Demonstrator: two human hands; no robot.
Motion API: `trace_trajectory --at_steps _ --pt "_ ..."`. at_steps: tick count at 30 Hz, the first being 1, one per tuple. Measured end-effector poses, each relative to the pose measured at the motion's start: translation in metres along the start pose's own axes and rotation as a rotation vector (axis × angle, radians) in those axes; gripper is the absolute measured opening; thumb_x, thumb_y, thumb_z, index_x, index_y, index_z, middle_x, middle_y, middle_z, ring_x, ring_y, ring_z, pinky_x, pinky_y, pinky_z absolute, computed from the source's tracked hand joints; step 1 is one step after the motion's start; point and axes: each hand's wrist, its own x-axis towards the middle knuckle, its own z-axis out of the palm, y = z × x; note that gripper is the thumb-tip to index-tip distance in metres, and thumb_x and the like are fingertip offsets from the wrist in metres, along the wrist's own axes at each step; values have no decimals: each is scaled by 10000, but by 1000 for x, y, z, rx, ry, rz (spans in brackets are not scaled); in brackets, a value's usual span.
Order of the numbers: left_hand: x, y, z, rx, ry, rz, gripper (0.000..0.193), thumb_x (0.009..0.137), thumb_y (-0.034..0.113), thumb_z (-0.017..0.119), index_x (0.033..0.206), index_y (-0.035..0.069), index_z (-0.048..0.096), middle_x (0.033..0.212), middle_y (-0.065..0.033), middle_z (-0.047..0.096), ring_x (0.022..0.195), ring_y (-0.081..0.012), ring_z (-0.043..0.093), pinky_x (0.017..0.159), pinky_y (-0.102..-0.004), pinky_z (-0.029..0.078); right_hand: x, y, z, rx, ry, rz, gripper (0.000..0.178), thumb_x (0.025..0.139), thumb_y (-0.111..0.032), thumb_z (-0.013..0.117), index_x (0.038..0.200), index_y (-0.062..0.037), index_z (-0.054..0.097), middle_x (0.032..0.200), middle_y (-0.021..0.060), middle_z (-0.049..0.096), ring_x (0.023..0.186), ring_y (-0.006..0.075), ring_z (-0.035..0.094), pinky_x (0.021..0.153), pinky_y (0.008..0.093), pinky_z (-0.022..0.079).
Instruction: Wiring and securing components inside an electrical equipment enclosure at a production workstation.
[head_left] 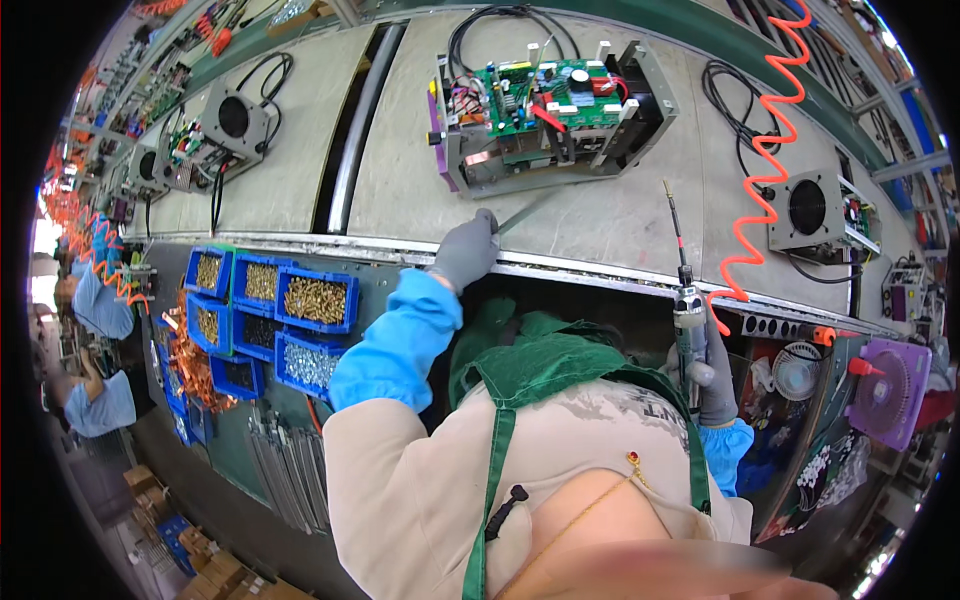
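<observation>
Head cam: worker's at a grey bench (620,225) w/ an open-frame electronics chassis (540,184) sitting at the far side, roughly center, a bit past the L hand (465,252). Green circuit board (535,110) shows inside it, purple panel (440,140) on its left end, black cable (455,40) looped behind.

L hand's in a grey glove at the bench's near edge, fingers curled in, pinching the near end of a thin metal strip (522,214) that points up toward the chassis. Can't tell if the strip's far end touches anything.

R hand (718,378), also gloved, is down by the worker's side, fingers wrapped around a power screwdriver (689,312), held approx. upright w/ the bit pointing up. Red coiled hose (768,190) hangs just beside it.

Other stuff: a fan-fitted unit (790,235) on the bench to the right, another fan-fitted unit (250,135) to the left. Blue bins (351,318) w/ brass & silver screws are left of the L arm, bundle of metal strips (290,470) below 'em.
</observation>
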Motion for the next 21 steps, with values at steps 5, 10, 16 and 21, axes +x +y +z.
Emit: trace_trajectory --at_steps 5,10,16,21 --pt "-14 11 -77 -744 -162 393 369 925 92 489 1276 -9 430 757 -74 590 621 -152 603 595 -323 504 -8 -6 -5 -25 67 -50 1224 550 -550 846 1488 -93 206 748 55 561 561 129 574 589 272 544" --pt "-29 6 -118 -929 -566 262 509 915 69 502 1391 3 335 842 -44 543 561 -98 517 523 -247 468 -12 -5 -6 -29 90 -65 1216 561 -548 838 1491 -92 200 738 55 564 564 132 581 575 269 538" --pt "-60 14 -122 -1183 -618 165 372 948 158 511 1298 45 455 842 -24 538 717 -90 556 610 -262 485 -14 -2 -2 74 116 -28 1102 590 -284 719 1514 -119 141 722 92 569 546 151 581 595 287 548" --pt "-4 63 -140 -171 394 604 433 901 146 547 1326 102 470 965 -103 582 793 -238 614 669 -386 505 -12 -5 -1 33 48 -68 1143 570 -319 754 1513 -112 140 745 88 569 546 149 575 590 294 549"
